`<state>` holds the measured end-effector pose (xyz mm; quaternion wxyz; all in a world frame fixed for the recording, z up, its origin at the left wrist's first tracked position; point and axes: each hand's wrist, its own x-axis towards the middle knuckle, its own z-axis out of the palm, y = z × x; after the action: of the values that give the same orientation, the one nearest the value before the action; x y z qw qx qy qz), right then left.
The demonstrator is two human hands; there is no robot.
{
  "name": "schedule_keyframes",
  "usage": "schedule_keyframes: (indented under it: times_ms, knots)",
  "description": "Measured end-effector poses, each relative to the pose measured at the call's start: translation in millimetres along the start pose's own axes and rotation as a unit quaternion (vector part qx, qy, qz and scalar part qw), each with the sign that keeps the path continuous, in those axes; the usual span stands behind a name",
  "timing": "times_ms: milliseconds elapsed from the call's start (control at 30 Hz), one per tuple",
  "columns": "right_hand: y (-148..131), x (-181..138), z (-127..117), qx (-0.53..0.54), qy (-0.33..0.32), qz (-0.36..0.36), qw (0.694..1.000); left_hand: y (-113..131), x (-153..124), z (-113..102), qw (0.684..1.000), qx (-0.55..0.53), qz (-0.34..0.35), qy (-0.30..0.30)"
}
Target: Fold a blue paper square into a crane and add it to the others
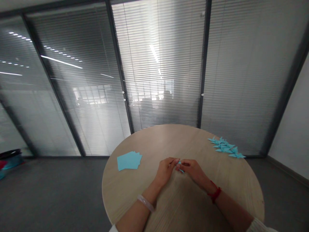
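Note:
Both my hands meet at the middle of a round wooden table (169, 141). My left hand (166, 168) and my right hand (191, 169) pinch a small piece of light blue folded paper (180, 166) between their fingertips, low over the tabletop. Most of the paper is hidden by my fingers. A clear bangle is on my left wrist and a red band on my right wrist.
A stack of flat light blue paper sheets (129, 160) lies on the table to the left. Several finished blue folded paper figures (225, 147) lie at the far right edge. Glass walls with blinds (159, 64) stand behind the table; grey carpet surrounds it.

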<state>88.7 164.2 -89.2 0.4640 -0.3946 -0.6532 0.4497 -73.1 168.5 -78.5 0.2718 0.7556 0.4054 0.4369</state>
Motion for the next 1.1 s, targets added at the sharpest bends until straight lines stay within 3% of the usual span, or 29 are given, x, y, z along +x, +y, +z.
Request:
schedule_keyframes:
  times_ms: [400, 667, 1100]
  knots:
    - [1, 2, 3, -0.003, -0.027, -0.005, 1.0, -8, 6, 0, 0.988, -0.127, -0.082, -0.017]
    - [-2, 0, 2, -0.031, 0.024, 0.025, 0.999, -13, 9, 0, 0.958, -0.254, -0.136, 0.011]
    - [0, 1, 0, -0.071, 0.029, 0.024, 0.997, -9, 6, 3, 0.944, -0.296, -0.143, 0.039]
